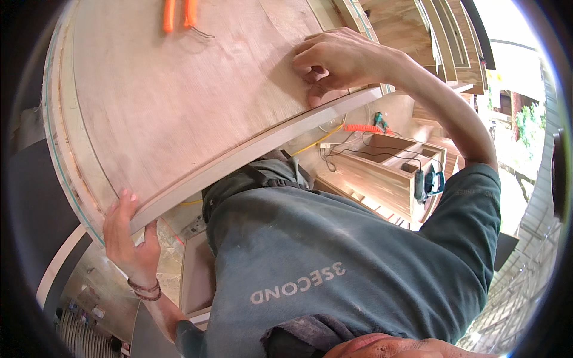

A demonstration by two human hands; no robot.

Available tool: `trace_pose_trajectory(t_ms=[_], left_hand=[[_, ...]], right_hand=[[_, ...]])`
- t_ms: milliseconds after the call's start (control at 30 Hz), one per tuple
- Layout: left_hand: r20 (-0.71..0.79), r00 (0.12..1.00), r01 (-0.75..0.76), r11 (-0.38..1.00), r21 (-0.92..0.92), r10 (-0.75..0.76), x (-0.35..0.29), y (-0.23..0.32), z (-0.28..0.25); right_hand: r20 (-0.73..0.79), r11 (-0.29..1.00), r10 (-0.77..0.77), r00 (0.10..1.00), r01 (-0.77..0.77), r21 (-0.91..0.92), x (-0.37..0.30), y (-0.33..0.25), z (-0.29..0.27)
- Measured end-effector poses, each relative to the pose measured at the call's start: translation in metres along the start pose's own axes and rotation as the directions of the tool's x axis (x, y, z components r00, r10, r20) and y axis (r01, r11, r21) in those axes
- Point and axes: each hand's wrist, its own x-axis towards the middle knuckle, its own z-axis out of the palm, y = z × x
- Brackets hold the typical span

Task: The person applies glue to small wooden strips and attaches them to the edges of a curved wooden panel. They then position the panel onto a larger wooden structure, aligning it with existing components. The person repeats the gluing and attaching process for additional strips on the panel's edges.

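Observation:
A large pale wooden panel (179, 101) with layered edges lies in front of me, and a narrow wooden strip (239, 162) runs along its near edge. At the near left corner my left hand (132, 247) grips the strip, fingers on top and thumb below. My right hand (346, 56) rests on the panel by the strip's right end. Its fingers are curled together, and whatever they may pinch is too small or hidden to tell. Farther off on the panel lie two orange handles (191, 13), apparently of a hand tool cut off by the frame, beside a thin bent wire (204, 33).
Below right stands an open wooden cabinet (382, 158) with a dark blue and black power tool (425, 184) on its side and trailing cords. Behind it are an orange coiled hose (361, 127) and a green tool (381, 122). Wooden cabinet parts (412, 30) stand at upper right.

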Motion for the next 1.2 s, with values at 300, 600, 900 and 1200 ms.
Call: trace_pose_trajectory(t_ms=[300, 600, 900, 1200], left_hand=[[-0.149, 0.982, 0.120, 0.993, 0.022, -0.116, -0.024, 0.004, -0.001], [-0.192, 0.958, 0.198, 0.976, -0.091, -0.212, -0.012, -0.013, 0.003], [-0.207, 0.959, 0.183, 0.980, -0.079, -0.196, -0.008, -0.003, 0.002], [-0.060, 0.993, 0.102, 0.995, -0.002, -0.102, -0.008, 0.000, 0.000]], right_hand=[[-0.037, 0.998, -0.038, 0.999, 0.040, 0.058, 0.004, 0.002, 0.004], [-0.184, 0.964, -0.233, 0.955, 0.252, 0.089, 0.032, -0.039, -0.001], [-0.197, 0.976, -0.162, 0.967, 0.186, 0.110, 0.026, -0.036, 0.005], [-0.369, 0.962, -0.153, 0.916, 0.224, 0.157, 0.002, -0.052, 0.015]])
